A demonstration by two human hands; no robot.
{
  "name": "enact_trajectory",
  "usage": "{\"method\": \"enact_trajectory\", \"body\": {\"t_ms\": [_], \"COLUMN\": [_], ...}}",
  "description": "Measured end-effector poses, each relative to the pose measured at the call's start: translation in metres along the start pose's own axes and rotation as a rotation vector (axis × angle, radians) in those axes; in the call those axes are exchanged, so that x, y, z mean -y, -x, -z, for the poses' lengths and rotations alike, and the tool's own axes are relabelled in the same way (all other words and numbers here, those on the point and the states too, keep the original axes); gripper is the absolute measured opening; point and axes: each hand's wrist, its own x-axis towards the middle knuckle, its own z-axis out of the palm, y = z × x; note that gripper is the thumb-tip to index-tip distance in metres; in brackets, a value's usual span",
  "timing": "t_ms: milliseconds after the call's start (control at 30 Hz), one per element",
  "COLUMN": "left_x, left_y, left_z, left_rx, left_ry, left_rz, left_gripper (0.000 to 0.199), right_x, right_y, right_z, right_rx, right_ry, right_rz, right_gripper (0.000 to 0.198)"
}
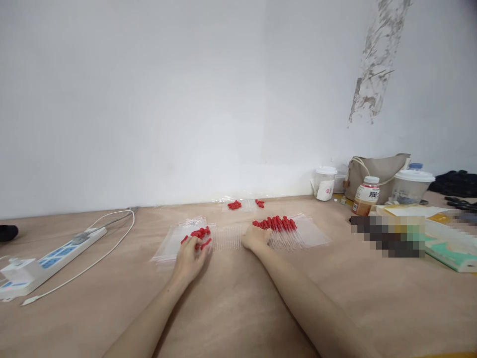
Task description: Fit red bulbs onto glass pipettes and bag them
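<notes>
fingers (191, 241) of the left hand (189, 262) curl narrowly over red pieces (200, 232) lying on clear plastic bags (167, 244), just left of the row of clear sticks (228, 237); whether they grip one, i cannot tell. the right hand (255, 237) bends its fingers down at the row's right end, any hold hidden. right of the row, red-topped sticks (276, 223) fan out beside a clear sheet (312, 231); behind it sit two small red clusters (234, 205). far right of the row and behind it stand a white-lidded cup (325, 185) with a round red logo on its label, a bottle (367, 196) holding brownish liquid, its label reading 炭, and a wide lidded tub (411, 188), contents unclear.
</notes>
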Motion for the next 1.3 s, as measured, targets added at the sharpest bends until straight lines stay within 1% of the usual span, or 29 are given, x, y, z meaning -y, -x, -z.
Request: {"method": "enact_trajectory", "body": {"t_ms": [67, 133, 267, 400, 467, 533, 633, 767, 967, 1167, 1300], "left_x": [-0.017, -0.033, -0.053, -0.06, -0.063, -0.066, -0.07, -0.069, -0.065, -0.063, -0.063], "left_y": [0.008, 0.015, 0.024, 0.022, 0.018, 0.015, 0.011, 0.011, 0.013, 0.012, 0.011], "left_z": [-0.008, -0.014, -0.019, -0.02, -0.023, -0.027, -0.033, -0.035, -0.035, -0.036, -0.034], "left_rx": [0.09, 0.136, 0.234, 0.249, 0.251, 0.251, 0.224, 0.19, 0.188, 0.199, 0.253], "left_ry": [0.101, 0.154, 0.208, 0.196, 0.163, 0.141, 0.136, 0.154, 0.211, 0.233, 0.208], "left_rz": [-0.081, -0.124, -0.225, -0.282, -0.303, -0.31, -0.312, -0.323, -0.315, -0.317, -0.334], "left_gripper": [0.015, 0.018, 0.022, 0.023, 0.02, 0.017, 0.016, 0.018, 0.015, 0.017, 0.019], "right_x": [0.0, -0.003, -0.023, -0.058, -0.075, -0.087, -0.095, -0.094, -0.089, -0.092, -0.092], "right_y": [0.002, 0.007, 0.026, 0.048, 0.056, 0.062, 0.068, 0.072, 0.074, 0.075, 0.072], "right_z": [0.0, 0.003, 0.011, 0.016, 0.014, 0.011, 0.009, 0.009, 0.004, 0.002, 0.002], "right_rx": [-0.004, -0.008, -0.046, -0.071, -0.123, -0.185, -0.246, -0.274, -0.271, -0.254, -0.228], "right_ry": [0.007, 0.011, -0.007, -0.095, -0.21, -0.295, -0.328, -0.341, -0.382, -0.395, -0.348], "right_rz": [0.028, 0.063, 0.186, 0.397, 0.523, 0.59, 0.615, 0.655, 0.689, 0.701, 0.714], "right_gripper": [0.024, 0.024, 0.025, 0.023, 0.025, 0.029, 0.028, 0.023, 0.022, 0.022, 0.021]}}
